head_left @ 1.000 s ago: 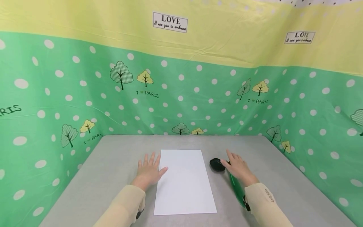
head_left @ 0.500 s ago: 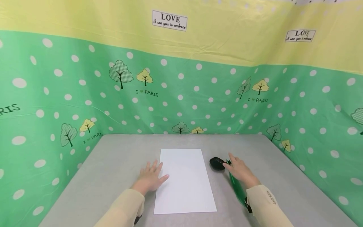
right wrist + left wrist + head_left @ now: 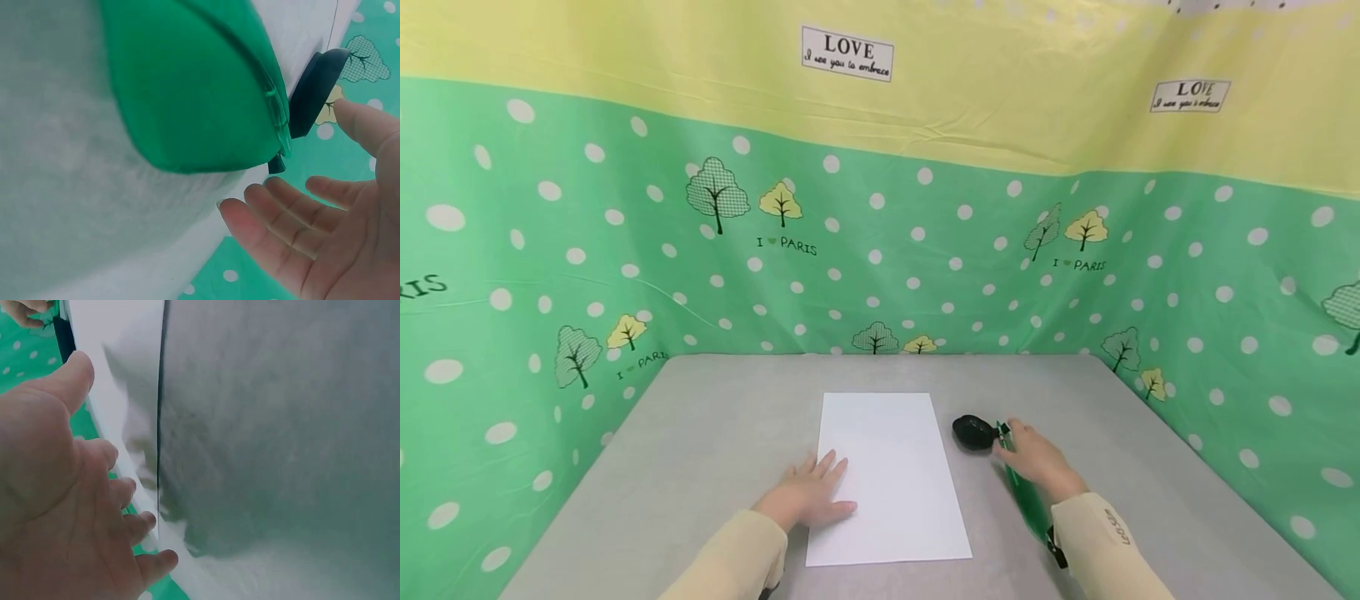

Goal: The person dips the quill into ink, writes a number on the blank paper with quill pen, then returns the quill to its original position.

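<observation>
Left hand (image 3: 808, 500): fingers spread flat on white paper's (image 3: 887, 475) left edge
Right hand (image 3: 1033, 458): fingers relaxed, loosely spread over green feather quill (image 3: 1022, 492)
Quill axis: runs under palm toward black inkpot (image 3: 973, 432), just left of fingertips

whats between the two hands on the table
In the head view, the white sheet of paper lies between the left hand and the right hand, with the black round thing just beside the right hand.
</observation>
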`<control>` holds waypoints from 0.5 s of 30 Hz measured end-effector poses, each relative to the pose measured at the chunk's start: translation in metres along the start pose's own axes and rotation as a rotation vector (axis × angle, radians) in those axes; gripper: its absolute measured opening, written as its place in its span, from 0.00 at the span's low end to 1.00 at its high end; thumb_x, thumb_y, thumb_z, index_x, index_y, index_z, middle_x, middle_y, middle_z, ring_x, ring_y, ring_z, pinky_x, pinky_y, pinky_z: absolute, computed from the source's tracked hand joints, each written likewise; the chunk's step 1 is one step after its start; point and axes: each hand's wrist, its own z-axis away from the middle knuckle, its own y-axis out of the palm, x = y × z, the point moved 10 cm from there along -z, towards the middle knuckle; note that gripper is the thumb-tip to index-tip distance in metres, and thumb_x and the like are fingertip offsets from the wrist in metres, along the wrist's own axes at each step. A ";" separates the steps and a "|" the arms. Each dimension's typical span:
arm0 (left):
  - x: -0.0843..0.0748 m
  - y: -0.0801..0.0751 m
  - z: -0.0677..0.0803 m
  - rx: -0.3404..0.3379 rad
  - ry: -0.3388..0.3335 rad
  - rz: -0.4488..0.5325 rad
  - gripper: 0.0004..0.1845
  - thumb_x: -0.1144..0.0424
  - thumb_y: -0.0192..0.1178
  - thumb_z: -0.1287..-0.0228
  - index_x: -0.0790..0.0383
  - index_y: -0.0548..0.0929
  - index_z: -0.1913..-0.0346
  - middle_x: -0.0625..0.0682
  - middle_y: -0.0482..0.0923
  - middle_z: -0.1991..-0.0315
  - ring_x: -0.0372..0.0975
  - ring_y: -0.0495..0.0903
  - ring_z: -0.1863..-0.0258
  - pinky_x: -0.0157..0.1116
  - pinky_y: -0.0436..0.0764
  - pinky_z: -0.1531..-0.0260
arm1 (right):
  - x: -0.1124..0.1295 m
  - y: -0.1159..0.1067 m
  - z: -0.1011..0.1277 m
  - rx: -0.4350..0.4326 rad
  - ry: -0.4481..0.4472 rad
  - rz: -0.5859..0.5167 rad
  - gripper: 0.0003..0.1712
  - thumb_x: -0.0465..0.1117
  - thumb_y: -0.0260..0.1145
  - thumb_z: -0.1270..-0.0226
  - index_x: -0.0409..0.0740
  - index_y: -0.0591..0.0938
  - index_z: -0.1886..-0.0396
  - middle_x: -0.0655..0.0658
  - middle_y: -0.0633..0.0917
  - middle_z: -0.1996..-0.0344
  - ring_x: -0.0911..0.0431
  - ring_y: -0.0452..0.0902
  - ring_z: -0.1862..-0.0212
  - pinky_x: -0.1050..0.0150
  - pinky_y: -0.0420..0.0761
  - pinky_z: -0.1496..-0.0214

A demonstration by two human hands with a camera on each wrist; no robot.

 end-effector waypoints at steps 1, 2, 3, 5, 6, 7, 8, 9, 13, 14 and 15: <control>0.001 0.003 -0.001 0.004 0.004 -0.009 0.42 0.36 0.47 0.38 0.64 0.58 0.31 0.62 0.50 0.31 0.61 0.46 0.34 0.62 0.46 0.40 | 0.000 0.000 0.000 0.002 0.001 0.000 0.40 0.48 0.59 0.34 0.22 0.57 0.37 0.19 0.63 0.43 0.28 0.60 0.43 0.35 0.64 0.46; 0.002 0.007 -0.003 0.008 0.007 -0.022 0.43 0.35 0.46 0.38 0.63 0.57 0.31 0.62 0.50 0.30 0.61 0.45 0.33 0.62 0.46 0.40 | 0.000 0.001 0.001 0.005 0.002 -0.001 0.41 0.49 0.59 0.35 0.21 0.57 0.37 0.19 0.64 0.44 0.28 0.60 0.43 0.35 0.65 0.46; 0.004 0.011 -0.006 0.007 0.012 -0.028 0.43 0.34 0.46 0.39 0.62 0.57 0.30 0.61 0.50 0.30 0.60 0.45 0.33 0.62 0.46 0.40 | 0.000 0.002 0.001 0.009 0.004 0.000 0.41 0.49 0.59 0.35 0.20 0.57 0.38 0.19 0.64 0.44 0.28 0.61 0.43 0.35 0.65 0.46; 0.007 0.016 -0.009 0.002 0.018 -0.035 0.44 0.33 0.46 0.40 0.61 0.57 0.30 0.60 0.50 0.30 0.59 0.45 0.33 0.62 0.46 0.40 | 0.000 0.003 0.002 0.012 0.009 -0.006 0.41 0.48 0.60 0.36 0.19 0.58 0.39 0.19 0.66 0.45 0.29 0.63 0.44 0.36 0.66 0.47; 0.008 0.019 -0.011 -0.001 0.023 -0.040 0.44 0.32 0.46 0.41 0.61 0.57 0.30 0.60 0.50 0.30 0.59 0.45 0.33 0.62 0.46 0.40 | -0.001 0.003 0.002 0.012 0.012 -0.006 0.41 0.48 0.61 0.36 0.18 0.58 0.40 0.20 0.67 0.46 0.29 0.65 0.45 0.37 0.68 0.48; 0.008 0.021 -0.012 -0.010 0.029 -0.042 0.44 0.32 0.47 0.42 0.61 0.58 0.31 0.60 0.51 0.30 0.59 0.46 0.33 0.62 0.47 0.40 | -0.001 0.004 0.002 0.013 0.013 -0.005 0.40 0.47 0.62 0.37 0.17 0.59 0.40 0.20 0.68 0.47 0.30 0.66 0.46 0.37 0.68 0.48; 0.008 0.022 -0.013 -0.012 0.035 -0.049 0.44 0.32 0.48 0.42 0.60 0.59 0.31 0.60 0.52 0.31 0.58 0.47 0.33 0.61 0.48 0.40 | -0.001 0.005 0.002 0.012 0.014 -0.001 0.40 0.46 0.62 0.38 0.17 0.60 0.41 0.20 0.69 0.48 0.30 0.67 0.47 0.38 0.69 0.49; 0.008 0.023 -0.013 -0.017 0.039 -0.054 0.44 0.33 0.48 0.42 0.60 0.60 0.31 0.60 0.52 0.31 0.58 0.48 0.33 0.61 0.49 0.40 | -0.001 0.005 0.002 0.010 0.014 0.002 0.39 0.45 0.63 0.38 0.17 0.62 0.42 0.21 0.70 0.49 0.31 0.68 0.48 0.38 0.70 0.49; 0.004 0.023 -0.009 -0.019 0.044 -0.075 0.43 0.33 0.49 0.42 0.59 0.61 0.32 0.59 0.53 0.31 0.58 0.49 0.33 0.61 0.50 0.40 | 0.000 0.005 0.000 -0.007 0.006 0.023 0.32 0.43 0.65 0.42 0.20 0.69 0.48 0.26 0.77 0.57 0.38 0.75 0.58 0.43 0.76 0.57; 0.002 0.022 -0.007 -0.015 0.038 -0.076 0.43 0.33 0.49 0.43 0.58 0.61 0.31 0.59 0.53 0.31 0.58 0.49 0.33 0.60 0.50 0.39 | 0.001 0.005 0.000 -0.013 0.003 0.030 0.29 0.42 0.66 0.43 0.21 0.71 0.51 0.28 0.78 0.60 0.41 0.76 0.61 0.45 0.77 0.60; 0.001 0.022 -0.006 -0.009 0.037 -0.078 0.43 0.33 0.48 0.42 0.59 0.60 0.31 0.60 0.52 0.31 0.58 0.48 0.33 0.60 0.50 0.39 | 0.002 0.005 -0.001 -0.019 -0.001 0.034 0.27 0.41 0.66 0.44 0.22 0.72 0.53 0.30 0.79 0.62 0.44 0.76 0.64 0.47 0.77 0.62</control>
